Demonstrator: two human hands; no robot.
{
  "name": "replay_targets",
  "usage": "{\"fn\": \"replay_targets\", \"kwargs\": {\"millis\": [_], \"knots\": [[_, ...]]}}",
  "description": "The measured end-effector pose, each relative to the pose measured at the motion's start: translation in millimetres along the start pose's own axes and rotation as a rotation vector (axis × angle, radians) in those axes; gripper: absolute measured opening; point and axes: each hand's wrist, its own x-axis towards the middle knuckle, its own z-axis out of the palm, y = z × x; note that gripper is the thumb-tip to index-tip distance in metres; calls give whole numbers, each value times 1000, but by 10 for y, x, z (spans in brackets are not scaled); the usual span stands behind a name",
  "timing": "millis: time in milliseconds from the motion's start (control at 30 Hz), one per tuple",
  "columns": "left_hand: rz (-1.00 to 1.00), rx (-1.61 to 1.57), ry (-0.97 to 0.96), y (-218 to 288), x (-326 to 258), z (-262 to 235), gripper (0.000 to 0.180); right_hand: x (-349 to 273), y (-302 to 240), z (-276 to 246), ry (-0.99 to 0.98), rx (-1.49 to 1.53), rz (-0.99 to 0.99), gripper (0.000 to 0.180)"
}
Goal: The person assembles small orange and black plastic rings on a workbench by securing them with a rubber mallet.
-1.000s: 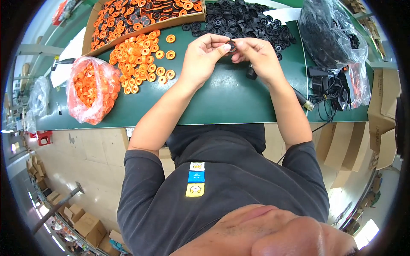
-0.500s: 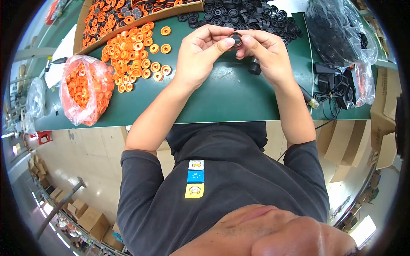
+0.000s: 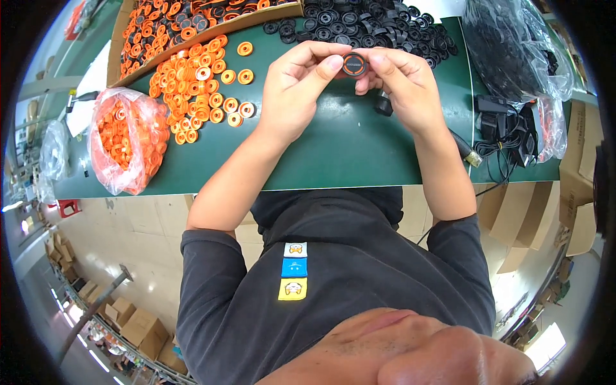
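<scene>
Loose rings [image 3: 199, 90] lie on the table [image 3: 333, 154], bag [image 3: 122, 138] left, box [image 3: 192, 25] behind.

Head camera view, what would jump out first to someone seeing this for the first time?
Both hands, left hand and right hand, meet above the green table, pinching one small round black part with an orange ring between the fingertips. To the left lies a bright spread of loose orange rings, with a clear bag of orange rings beside it. A heap of black round parts fills the far edge.
</scene>
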Motion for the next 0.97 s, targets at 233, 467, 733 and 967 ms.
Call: {"fn": "replay_targets", "kwargs": {"millis": [233, 467, 733, 967], "knots": [[3, -7, 13, 10, 4, 6, 22, 9, 5, -10, -34, 55, -5, 42], [1, 22, 30, 3, -10, 7, 23, 12, 19, -3, -44, 71, -6, 31], [220, 359, 56, -12, -43, 39, 20, -9, 7, 129, 110, -512, -385, 23], [413, 504, 96, -79, -57, 38, 19, -24, 38, 130, 94, -528, -477, 23]]}}
